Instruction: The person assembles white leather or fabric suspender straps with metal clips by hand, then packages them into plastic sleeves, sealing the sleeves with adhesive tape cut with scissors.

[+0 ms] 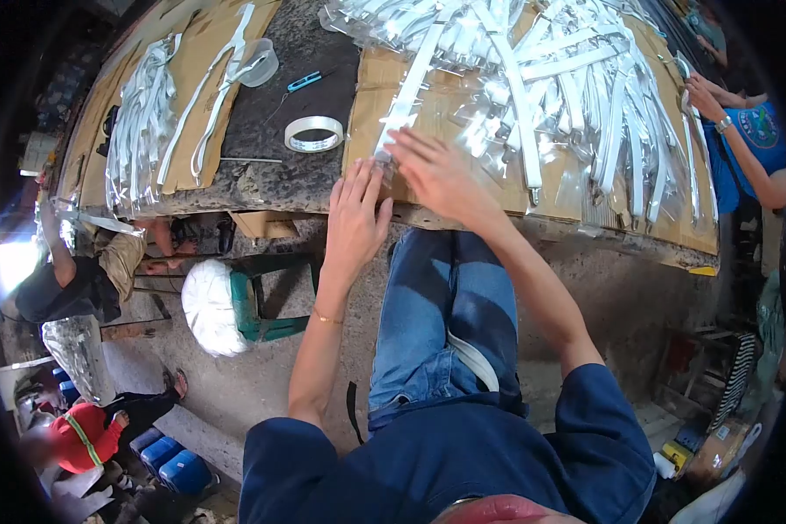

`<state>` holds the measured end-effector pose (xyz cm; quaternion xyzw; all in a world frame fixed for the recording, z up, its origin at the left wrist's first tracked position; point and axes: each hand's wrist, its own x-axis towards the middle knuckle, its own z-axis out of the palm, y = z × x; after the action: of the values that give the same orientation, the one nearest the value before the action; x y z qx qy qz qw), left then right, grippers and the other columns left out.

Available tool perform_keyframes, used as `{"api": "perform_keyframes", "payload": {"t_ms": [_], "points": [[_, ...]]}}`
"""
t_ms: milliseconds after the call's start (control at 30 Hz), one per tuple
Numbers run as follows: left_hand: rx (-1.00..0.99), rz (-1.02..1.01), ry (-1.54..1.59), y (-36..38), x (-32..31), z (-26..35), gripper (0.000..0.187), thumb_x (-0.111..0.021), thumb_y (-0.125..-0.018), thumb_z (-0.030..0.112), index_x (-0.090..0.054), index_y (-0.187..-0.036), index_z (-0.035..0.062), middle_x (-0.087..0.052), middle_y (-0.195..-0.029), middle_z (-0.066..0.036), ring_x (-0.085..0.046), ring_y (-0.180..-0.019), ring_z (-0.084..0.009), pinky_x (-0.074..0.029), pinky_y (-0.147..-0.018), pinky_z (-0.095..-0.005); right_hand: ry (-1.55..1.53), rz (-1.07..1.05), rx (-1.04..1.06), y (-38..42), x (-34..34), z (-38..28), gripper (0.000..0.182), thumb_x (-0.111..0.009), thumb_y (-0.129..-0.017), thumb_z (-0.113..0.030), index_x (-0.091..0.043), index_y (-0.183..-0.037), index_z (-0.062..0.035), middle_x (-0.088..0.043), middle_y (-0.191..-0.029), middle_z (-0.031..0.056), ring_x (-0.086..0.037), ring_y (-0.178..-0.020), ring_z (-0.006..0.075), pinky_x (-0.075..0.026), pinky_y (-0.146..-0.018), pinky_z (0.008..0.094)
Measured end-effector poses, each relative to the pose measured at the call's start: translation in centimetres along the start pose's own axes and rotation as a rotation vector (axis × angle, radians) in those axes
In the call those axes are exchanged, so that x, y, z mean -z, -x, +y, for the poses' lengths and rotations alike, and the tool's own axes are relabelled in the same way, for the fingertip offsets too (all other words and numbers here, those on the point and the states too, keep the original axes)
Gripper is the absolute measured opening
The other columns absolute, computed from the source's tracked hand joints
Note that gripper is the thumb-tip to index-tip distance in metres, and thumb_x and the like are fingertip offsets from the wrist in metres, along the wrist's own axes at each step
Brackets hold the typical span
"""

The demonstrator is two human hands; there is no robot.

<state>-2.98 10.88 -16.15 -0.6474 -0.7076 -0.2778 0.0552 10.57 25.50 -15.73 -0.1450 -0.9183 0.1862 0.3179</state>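
A white strap with small metal fittings lies lengthwise on the cardboard, its near end at my hands. My left hand rests flat at the table's front edge, fingers stretched out and tips at that near end. Over the same end, my right hand reaches in from the right with fingers extended and its fingertips just above the left ones. Clear plastic shows around the strap's lower end, partly hidden by my fingers. Right of my hands, another white strap with a metal clip lies on the cardboard.
Heaped white straps in clear plastic cover the right side, with more straps at left. A tape roll, blue-handled tool and clear tub sit between. Other people work around the table; a stool stands left.
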Motion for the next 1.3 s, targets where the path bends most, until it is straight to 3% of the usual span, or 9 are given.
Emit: {"api": "perform_keyframes", "payload": {"t_ms": [100,333,400,567,700,800,867,1100,1300], "points": [[-0.002,-0.06,-0.089,-0.5,-0.8,-0.6,0.048,-0.061,-0.09,0.019,-0.051,-0.132,0.0006,-0.046,-0.142,-0.018,-0.041,-0.135,-0.0348,-0.034,-0.108,-0.0495,0.218,-0.112,0.015,0.7,-1.8,-0.4,0.039,-0.051,-0.097,-0.024,-0.052,-0.13,-0.0043,-0.048,-0.142,0.0096,-0.041,-0.135,0.0264,-0.038,-0.101,0.0543],[0.019,0.007,-0.007,0.0,-1.1,-0.5,0.04,-0.063,-0.088,0.015,-0.056,-0.124,0.0006,-0.05,-0.135,-0.019,-0.045,-0.128,-0.0368,-0.036,-0.106,-0.0491,0.199,-0.057,-0.028,0.4,-2.0,0.6,0.039,-0.052,-0.096,-0.024,-0.052,-0.129,-0.0038,-0.049,-0.139,0.0148,-0.045,-0.131,0.0303,-0.039,-0.101,0.0505],[0.022,0.032,0.03,0.2,-1.0,-0.4,0.036,-0.065,-0.087,0.011,-0.058,-0.12,0.0005,-0.052,-0.132,-0.019,-0.048,-0.124,-0.0377,-0.038,-0.105,-0.0476,0.131,0.002,-0.192,-0.1,-1.7,1.2,0.036,-0.056,-0.093,-0.021,-0.056,-0.123,-0.0022,-0.053,-0.132,0.0187,-0.049,-0.124,0.0346,-0.041,-0.1,0.047],[0.081,0.154,0.092,-1.2,-0.6,0.2,0.029,-0.065,-0.083,0.004,-0.061,-0.111,0.0001,-0.056,-0.118,-0.02,-0.053,-0.115,-0.0376,-0.042,-0.099,-0.0452,0.058,0.163,-0.297,-2.2,-2.1,3.9,0.03,-0.062,-0.089,-0.019,-0.061,-0.114,-0.0019,-0.059,-0.114,0.0205,-0.054,-0.111,0.0377,-0.045,-0.093,0.0462],[0.067,0.1,0.116,-6.4,-1.4,0.2,0.029,-0.064,-0.085,0.008,-0.061,-0.112,-0.001,-0.058,-0.118,-0.019,-0.054,-0.113,-0.0367,-0.043,-0.099,-0.0439,0.051,0.159,-0.49,-4.8,-2.0,5.8,0.029,-0.065,-0.086,-0.018,-0.063,-0.111,-0.0031,-0.062,-0.104,0.0188,-0.058,-0.1,0.037,-0.048,-0.086,0.0461],[-0.119,0.146,-0.017,-9.1,-2.8,-0.6,0.031,-0.063,-0.087,0.015,-0.061,-0.113,-0.0018,-0.059,-0.12,-0.018,-0.055,-0.113,-0.035,-0.043,-0.098,-0.0433,0.106,0.21,-0.499,-5.5,-2.8,6.6,0.026,-0.067,-0.085,-0.017,-0.066,-0.107,-0.0038,-0.062,-0.102,0.0173,-0.06,-0.096,0.0356,-0.048,-0.085,0.0447],[-0.107,-0.023,-0.096,-9.5,-4.0,-1.4,0.036,-0.061,-0.088,0.022,-0.06,-0.115,-0.0022,-0.058,-0.125,-0.018,-0.054,-0.116,-0.0337,-0.043,-0.098,-0.0431,0.107,0.221,-0.498,-5.4,-3.1,7.1,0.026,-0.068,-0.084,-0.018,-0.067,-0.107,-0.0048,-0.063,-0.099,0.0165,-0.06,-0.095,0.0352,-0.048,-0.084,0.044],[-0.104,-0.01,-0.124,-8.3,-4.2,-1.2,0.039,-0.06,-0.09,0.025,-0.06,-0.119,-0.0009,-0.056,-0.129,-0.018,-0.051,-0.123,-0.0317,-0.039,-0.103,-0.0457,0.052,0.303,-0.528,-4.7,-3.8,7.2,0.018,-0.07,-0.082,-0.018,-0.07,-0.096,-0.0067,-0.061,-0.095,0.0145,-0.059,-0.095,0.0329,-0.048,-0.083,0.0436],[-0.09,-0.129,-0.153,-6.2,-3.6,-1.4,0.05,-0.056,-0.093,0.032,-0.051,-0.131,-0.0002,-0.048,-0.14,-0.019,-0.044,-0.132,-0.0325,-0.034,-0.108,-0.0484,0.068,0.346,-0.501,-4.6,-3.6,6.9,0.02,-0.072,-0.081,-0.017,-0.071,-0.097,-0.005,-0.064,-0.091,0.0147,-0.062,-0.087,0.0321,-0.05,-0.077,0.0416]]}}
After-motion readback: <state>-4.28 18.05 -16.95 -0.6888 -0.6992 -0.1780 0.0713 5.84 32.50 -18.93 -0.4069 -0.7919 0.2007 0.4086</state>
